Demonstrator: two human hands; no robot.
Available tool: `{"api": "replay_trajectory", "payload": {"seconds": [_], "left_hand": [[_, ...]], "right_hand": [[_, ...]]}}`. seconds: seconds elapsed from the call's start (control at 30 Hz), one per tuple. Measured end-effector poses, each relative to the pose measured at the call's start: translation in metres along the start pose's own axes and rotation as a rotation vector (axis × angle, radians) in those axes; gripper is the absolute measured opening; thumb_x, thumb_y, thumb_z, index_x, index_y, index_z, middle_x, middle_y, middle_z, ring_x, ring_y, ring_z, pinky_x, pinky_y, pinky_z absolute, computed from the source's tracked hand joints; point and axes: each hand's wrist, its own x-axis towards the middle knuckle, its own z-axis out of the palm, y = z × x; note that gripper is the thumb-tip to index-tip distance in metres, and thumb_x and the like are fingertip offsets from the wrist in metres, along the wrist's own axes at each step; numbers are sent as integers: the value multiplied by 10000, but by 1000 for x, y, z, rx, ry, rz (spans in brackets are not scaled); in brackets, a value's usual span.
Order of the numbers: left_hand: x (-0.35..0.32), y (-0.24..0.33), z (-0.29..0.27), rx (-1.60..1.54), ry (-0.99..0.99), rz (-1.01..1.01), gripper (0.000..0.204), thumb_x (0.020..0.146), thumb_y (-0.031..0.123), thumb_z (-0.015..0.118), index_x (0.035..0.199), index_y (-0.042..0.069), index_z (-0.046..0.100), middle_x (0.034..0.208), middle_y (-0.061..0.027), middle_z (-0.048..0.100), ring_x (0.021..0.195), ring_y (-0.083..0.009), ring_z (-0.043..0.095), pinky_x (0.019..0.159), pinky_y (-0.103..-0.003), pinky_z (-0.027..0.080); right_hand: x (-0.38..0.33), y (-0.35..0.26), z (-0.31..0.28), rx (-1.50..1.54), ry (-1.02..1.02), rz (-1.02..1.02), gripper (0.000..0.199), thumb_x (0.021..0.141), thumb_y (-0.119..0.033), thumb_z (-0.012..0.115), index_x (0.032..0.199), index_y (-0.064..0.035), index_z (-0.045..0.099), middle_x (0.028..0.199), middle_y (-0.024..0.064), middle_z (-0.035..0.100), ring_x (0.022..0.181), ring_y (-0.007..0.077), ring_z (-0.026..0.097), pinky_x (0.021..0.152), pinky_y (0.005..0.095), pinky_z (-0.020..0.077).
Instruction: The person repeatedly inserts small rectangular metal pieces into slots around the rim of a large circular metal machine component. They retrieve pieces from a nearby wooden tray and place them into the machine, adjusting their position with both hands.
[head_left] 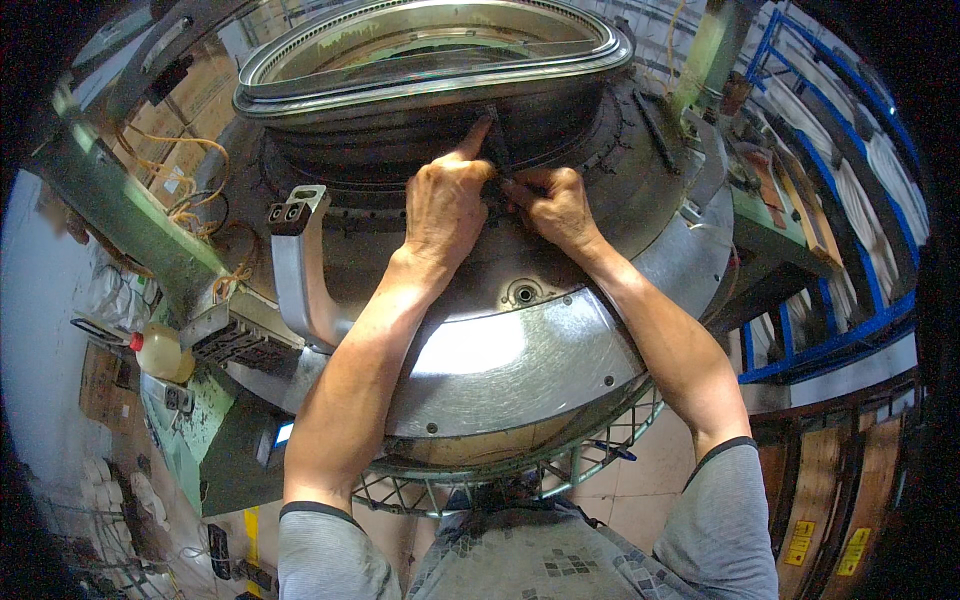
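A large round machine, apparently a circular knitting machine, fills the middle, with a broad metal ring (500, 370) along its near side. My left hand (447, 205) is at the dark cylinder wall (400, 140) below the upper rim. Its index finger points up against a narrow dark strip (497, 130), while the other fingers are curled in. Close on its right, my right hand (558, 207) is closed in a pinch at the strip's lower end. Whatever lies between the fingertips of either hand is too small and dark to make out.
A curved metal arm (305, 270) rises left of my left forearm. Green posts (140, 220) flank the machine. A yellowish bottle with a red cap (160, 352) stands at left. Blue racking (830, 340) holds white rolls at right. A round lattice frame (520, 480) sits below the ring.
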Motion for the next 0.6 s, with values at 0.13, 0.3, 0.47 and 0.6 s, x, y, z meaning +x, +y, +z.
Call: {"api": "replay_trajectory", "payload": {"seconds": [0.13,0.3,0.47,0.6], "left_hand": [[0,-1,1,0,8,3,150,682,-80,635,749,29,713,1235,-153,683,841,-367,722,716,-436,617],[0,-4,4,-11,-5,-15,145,678,-61,651,753,43,718,1171,-159,702,844,-364,719,726,-448,608],[1,-8,5,-38,16,35,158,670,-51,662,762,59,728,1239,-147,687,876,-354,720,756,-445,605],[0,-6,1,-22,-19,-3,156,663,-53,662,767,47,721,1305,-132,660,888,-351,719,767,-435,608]], "right_hand": [[1,2,-2,-50,-16,13,177,943,-174,720,895,-10,762,636,-6,645,550,60,520,496,264,411],[0,4,0,-30,6,-12,193,945,-189,716,883,-12,762,629,1,644,552,69,525,506,272,417],[1,0,-1,-39,-4,-3,166,913,-164,701,906,-10,761,703,70,682,604,113,582,574,305,465],[0,-3,-2,-55,-10,14,165,911,-163,701,895,-9,759,704,72,685,609,113,581,578,304,466]]}}
